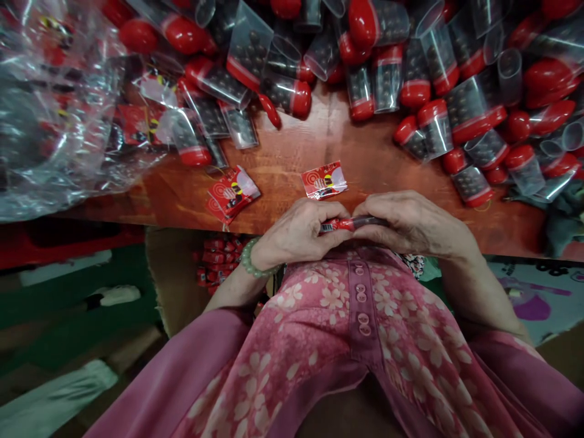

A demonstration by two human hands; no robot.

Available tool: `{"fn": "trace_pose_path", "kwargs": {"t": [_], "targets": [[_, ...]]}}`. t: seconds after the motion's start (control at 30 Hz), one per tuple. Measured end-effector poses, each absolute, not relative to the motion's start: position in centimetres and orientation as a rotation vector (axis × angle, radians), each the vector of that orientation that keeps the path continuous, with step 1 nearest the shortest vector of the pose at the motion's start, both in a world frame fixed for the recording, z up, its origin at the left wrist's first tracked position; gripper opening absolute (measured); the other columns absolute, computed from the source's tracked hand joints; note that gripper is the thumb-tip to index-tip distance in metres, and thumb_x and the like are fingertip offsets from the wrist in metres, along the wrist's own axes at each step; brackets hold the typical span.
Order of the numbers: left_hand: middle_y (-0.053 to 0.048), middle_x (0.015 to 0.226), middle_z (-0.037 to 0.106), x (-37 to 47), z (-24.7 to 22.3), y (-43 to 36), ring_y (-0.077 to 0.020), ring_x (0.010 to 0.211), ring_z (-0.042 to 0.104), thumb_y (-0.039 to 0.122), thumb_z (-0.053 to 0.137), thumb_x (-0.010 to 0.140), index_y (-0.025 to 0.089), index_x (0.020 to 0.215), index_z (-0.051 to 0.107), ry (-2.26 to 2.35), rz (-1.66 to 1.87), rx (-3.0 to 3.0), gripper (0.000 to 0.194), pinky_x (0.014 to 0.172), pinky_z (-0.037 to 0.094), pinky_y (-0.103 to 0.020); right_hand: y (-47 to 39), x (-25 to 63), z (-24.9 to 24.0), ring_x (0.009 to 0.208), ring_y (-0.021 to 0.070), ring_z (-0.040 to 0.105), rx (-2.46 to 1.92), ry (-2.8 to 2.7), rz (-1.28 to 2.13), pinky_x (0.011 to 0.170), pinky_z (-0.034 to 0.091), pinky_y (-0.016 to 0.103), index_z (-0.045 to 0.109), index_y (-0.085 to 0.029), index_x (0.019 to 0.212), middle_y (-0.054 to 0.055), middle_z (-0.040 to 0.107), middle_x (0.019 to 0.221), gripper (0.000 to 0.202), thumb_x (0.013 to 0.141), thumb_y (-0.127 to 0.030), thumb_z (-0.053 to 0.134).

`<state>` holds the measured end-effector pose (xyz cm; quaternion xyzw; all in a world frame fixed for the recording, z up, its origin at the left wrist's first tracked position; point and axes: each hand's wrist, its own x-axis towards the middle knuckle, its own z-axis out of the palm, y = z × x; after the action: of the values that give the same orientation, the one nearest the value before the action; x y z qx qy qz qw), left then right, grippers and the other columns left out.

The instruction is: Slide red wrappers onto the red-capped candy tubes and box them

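Observation:
In front of my body, just over the table's near edge, I hold a red-capped clear tube of dark pellets (347, 224) sideways between both hands. My left hand (298, 230) is closed on its left end, where a red printed label with a barcode shows. Wrapped round the other end, where dark contents show, are the fingers of my right hand (408, 222). Much of the tube is hidden by the fingers. A red printed card (325, 180) lies flat just beyond the hands, and a small stack of similar cards (232, 193) is to its left.
Many red-capped clear containers of dark balls (474, 109) are heaped across the back and right of the wooden table (301, 143). Crumpled clear plastic bags (68, 121) cover the left. Below the edge, a cardboard box (171, 274) stands near several red packed pieces (219, 258).

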<state>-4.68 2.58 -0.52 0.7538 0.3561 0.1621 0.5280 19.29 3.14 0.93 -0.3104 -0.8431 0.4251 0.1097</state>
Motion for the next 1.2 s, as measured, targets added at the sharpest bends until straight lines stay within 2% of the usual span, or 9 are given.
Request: {"fn": "trace_pose_path", "kwargs": {"t": [0.2, 0.3, 0.43, 0.63, 0.73, 0.83, 0.9, 1.03, 1.2], "targets": [[0.001, 0.068, 0.069, -4.2, -0.5, 2.8, -0.009, 0.057, 0.053, 0.035, 0.066, 0.087, 0.015, 0.086, 0.075, 0.876, 0.338, 1.601, 0.022, 0.058, 0.04, -0.022, 1.3, 19.0, 0.5, 0.071, 0.0152, 0.065, -1.209, -2.188, 1.269, 0.066, 0.045, 0.026, 0.062, -0.02, 0.109, 0.001, 0.071, 0.085, 0.04, 0.103, -0.057, 0.05], [-0.001, 0.07, 0.071, -4.5, -0.6, 2.6, -0.0104, 0.06, 0.057, 0.038, 0.067, 0.087, 0.014, 0.085, 0.076, 0.893, 0.371, 1.432, 0.025, 0.06, 0.042, -0.022, 0.7, 19.6, 1.0, 0.072, 0.0147, 0.065, -1.261, -2.107, 1.322, 0.066, 0.047, 0.025, 0.062, -0.02, 0.116, 0.002, 0.073, 0.091, 0.034, 0.102, -0.049, 0.054], [-0.003, 0.072, 0.073, -4.7, -0.4, 2.2, -0.0118, 0.062, 0.059, 0.042, 0.068, 0.088, 0.013, 0.085, 0.077, 0.837, 0.334, 1.396, 0.03, 0.061, 0.043, -0.023, -0.2, 20.3, 1.4, 0.074, 0.014, 0.067, -1.254, -2.091, 1.304, 0.069, 0.05, 0.025, 0.067, -0.02, 0.11, 0.002, 0.075, 0.089, 0.02, 0.101, -0.033, 0.055], [-0.002, 0.07, 0.07, -4.7, 0.6, 2.3, -0.0105, 0.06, 0.056, 0.039, 0.066, 0.091, 0.014, 0.089, 0.077, 0.825, 0.229, 1.598, 0.028, 0.061, 0.044, -0.023, -1.5, 20.0, 1.5, 0.083, 0.0163, 0.072, -1.287, -2.102, 1.21, 0.079, 0.055, 0.028, 0.07, -0.021, 0.11, 0.004, 0.078, 0.097, 0.02, 0.101, -0.034, 0.057], [-0.005, 0.09, 0.077, -5.4, 0.6, 2.5, -0.0145, 0.077, 0.068, 0.044, 0.072, 0.089, 0.016, 0.107, 0.076, 0.947, 0.437, 1.496, 0.033, 0.074, 0.053, -0.025, -1.8, 19.7, 1.0, 0.076, 0.0151, 0.071, -1.353, -1.869, 1.3, 0.073, 0.058, 0.029, 0.07, -0.021, 0.111, 0.003, 0.076, 0.095, 0.021, 0.097, -0.035, 0.061], [-0.009, 0.112, 0.077, -6.0, -0.2, 2.2, -0.0184, 0.098, 0.073, 0.056, 0.08, 0.08, 0.02, 0.121, 0.07, 1.034, 0.83, 1.219, 0.055, 0.088, 0.058, -0.029, -1.9, 19.0, 0.2, 0.064, 0.0133, 0.067, -1.405, -1.415, 1.429, 0.061, 0.059, 0.027, 0.068, -0.023, 0.109, 0.001, 0.074, 0.089, 0.026, 0.093, -0.043, 0.067], [-0.008, 0.109, 0.078, -5.9, -1.0, 1.5, -0.018, 0.095, 0.075, 0.061, 0.085, 0.073, 0.022, 0.116, 0.071, 0.959, 0.993, 1.021, 0.059, 0.088, 0.06, -0.031, -1.7, 18.2, -0.1, 0.06, 0.0132, 0.067, -1.414, -1.182, 1.487, 0.059, 0.061, 0.029, 0.067, -0.025, 0.105, 0.0, 0.074, 0.086, 0.032, 0.089, -0.052, 0.071], [-0.004, 0.09, 0.08, -3.7, -1.6, -0.2, -0.0187, 0.089, 0.078, 0.048, 0.092, 0.069, 0.021, 0.095, 0.074, 0.837, 1.01, 0.679, 0.041, 0.093, 0.061, -0.034, -1.4, 16.4, -0.5, 0.06, 0.0121, 0.068, -1.324, -1.0, 1.545, 0.06, 0.064, 0.029, 0.065, -0.025, 0.102, 0.0, 0.076, 0.089, 0.041, 0.082, -0.058, 0.078], [-0.009, 0.106, 0.082, -0.8, -1.0, -0.3, -0.0254, 0.111, 0.076, 0.048, 0.09, 0.071, 0.019, 0.09, 0.079, 0.888, 1.029, 0.434, 0.036, 0.105, 0.057, -0.039, -1.4, 14.7, -1.2, 0.069, 0.0122, 0.072, -1.224, -0.964, 1.558, 0.068, 0.067, 0.028, 0.067, -0.024, 0.103, 0.0, 0.078, 0.094, 0.038, 0.083, -0.053, 0.079]]}}
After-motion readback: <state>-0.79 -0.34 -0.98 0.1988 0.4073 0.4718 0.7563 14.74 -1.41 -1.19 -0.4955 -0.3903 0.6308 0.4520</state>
